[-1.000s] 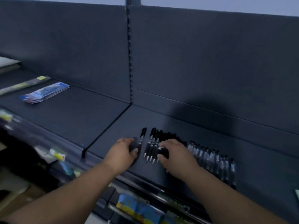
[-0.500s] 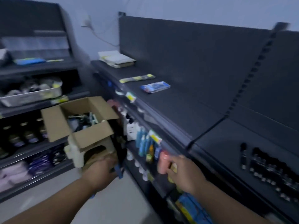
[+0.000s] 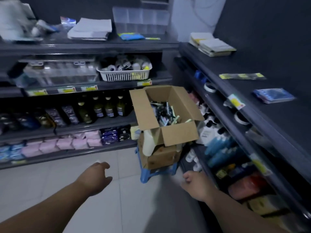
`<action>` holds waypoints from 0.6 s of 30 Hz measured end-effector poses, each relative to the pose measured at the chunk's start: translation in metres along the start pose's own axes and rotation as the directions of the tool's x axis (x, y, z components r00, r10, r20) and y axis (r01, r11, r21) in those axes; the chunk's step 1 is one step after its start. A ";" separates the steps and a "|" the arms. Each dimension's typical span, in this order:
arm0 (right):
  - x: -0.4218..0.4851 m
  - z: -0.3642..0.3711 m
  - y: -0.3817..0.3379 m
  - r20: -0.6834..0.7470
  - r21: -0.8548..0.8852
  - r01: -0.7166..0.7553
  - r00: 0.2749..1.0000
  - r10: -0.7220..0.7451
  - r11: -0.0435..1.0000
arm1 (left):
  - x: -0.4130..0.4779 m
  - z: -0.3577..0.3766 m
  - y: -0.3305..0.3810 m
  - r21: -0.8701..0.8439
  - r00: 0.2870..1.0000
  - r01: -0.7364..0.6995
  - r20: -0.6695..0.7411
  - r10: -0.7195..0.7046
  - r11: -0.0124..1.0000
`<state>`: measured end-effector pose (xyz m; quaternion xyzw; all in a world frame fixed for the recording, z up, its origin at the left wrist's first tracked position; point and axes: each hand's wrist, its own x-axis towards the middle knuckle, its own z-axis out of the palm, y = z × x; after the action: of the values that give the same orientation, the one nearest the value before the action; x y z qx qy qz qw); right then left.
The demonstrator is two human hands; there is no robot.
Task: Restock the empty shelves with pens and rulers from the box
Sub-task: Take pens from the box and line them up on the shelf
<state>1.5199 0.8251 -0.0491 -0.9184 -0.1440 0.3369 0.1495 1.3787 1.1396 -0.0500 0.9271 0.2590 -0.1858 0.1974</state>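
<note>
Both hands are held out over the pale tiled floor (image 3: 55, 185), apart from each other and touching nothing. The left hand (image 3: 96, 178) has loosely bent fingers pointing forward and holds nothing. The right hand (image 3: 196, 184) is loosely curled with the thumb up and also holds nothing (motion blur softens the outlines of both).

Ahead of the hands, and roughly between them, is the open brown cardboard box (image 3: 179, 132), well beyond the fingertips. Its flaps are folded outward, and inside lies a jumbled heap of dark and pale pens (image 3: 164, 113). The box rests on a second, flatter brown carton (image 3: 161, 157), which sits on a small blue plastic stool (image 3: 158, 174).

To the right of the right hand, and above it, runs the dark grey metal shelf (image 3: 269, 121). On it, far past the hand, lie a long yellow-and-black strip pack (image 3: 242, 76), a flat blue packet (image 3: 273, 95) and a stack of pale notebooks (image 3: 213, 45).

Beyond the left hand, the facing shelves carry dark glass bottles (image 3: 107, 106), pink soft packets (image 3: 67, 143) and a white slotted plastic basket (image 3: 125, 74).
</note>
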 end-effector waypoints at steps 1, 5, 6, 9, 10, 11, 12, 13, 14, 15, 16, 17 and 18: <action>0.013 -0.004 -0.006 0.002 0.000 0.003 1.000 -0.003 1.000 | 0.009 -0.001 0.000 -0.004 1.000 0.015 0.006 -0.015 1.000; 0.076 -0.034 -0.030 -0.024 0.038 0.055 0.998 -0.054 0.998 | 0.063 -0.019 0.019 -0.052 0.999 0.027 -0.028 -0.028 0.998; 0.094 -0.045 -0.036 -0.037 0.050 0.073 0.997 -0.071 0.996 | 0.080 -0.025 0.029 -0.067 0.999 0.019 -0.049 -0.023 0.998; 0.150 -0.086 -0.049 -0.065 0.082 0.146 0.988 -0.141 0.986 | 0.135 -0.045 0.069 -0.127 0.996 -0.005 -0.088 -0.006 0.992; 0.169 -0.101 -0.052 -0.077 0.088 0.163 0.985 -0.156 0.983 | 0.153 -0.052 0.082 -0.138 0.995 -0.018 -0.098 0.004 0.990; 0.185 -0.116 -0.053 -0.091 0.077 0.171 0.982 -0.163 0.982 | 0.169 -0.059 0.096 -0.149 0.995 -0.029 -0.097 0.014 0.988; 0.200 -0.129 -0.054 -0.101 0.055 0.176 0.980 -0.169 0.983 | 0.185 -0.064 0.109 -0.164 0.995 -0.037 -0.098 0.021 0.986; 0.214 -0.141 -0.054 -0.105 0.034 0.177 0.979 -0.172 0.984 | 0.200 -0.069 0.122 -0.173 0.995 -0.041 -0.099 0.024 0.984; 0.226 -0.151 -0.052 -0.107 0.027 0.179 0.979 -0.175 0.984 | 0.214 -0.074 0.133 -0.169 0.995 -0.044 -0.100 0.027 0.985; 0.239 -0.159 -0.051 -0.104 0.034 0.178 0.979 -0.173 0.984 | 0.227 -0.077 0.143 -0.165 0.994 -0.046 -0.101 0.030 0.985; 0.251 -0.166 -0.050 -0.102 0.038 0.174 0.980 -0.169 0.984 | 0.239 -0.079 0.152 -0.163 0.994 -0.054 -0.105 0.037 0.985; 0.261 -0.172 -0.050 -0.100 0.035 0.169 0.981 -0.165 0.985 | 0.250 -0.079 0.162 -0.167 0.993 -0.063 -0.110 0.045 0.984; 0.272 -0.176 -0.049 -0.096 0.024 0.163 0.982 -0.160 0.986 | 0.261 -0.078 0.170 -0.174 0.992 -0.074 -0.117 0.054 0.982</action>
<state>1.8269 0.9383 -0.0593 -0.9161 -0.2054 0.2823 0.1973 1.6997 1.1480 -0.0548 0.9226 0.2552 -0.1032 0.2703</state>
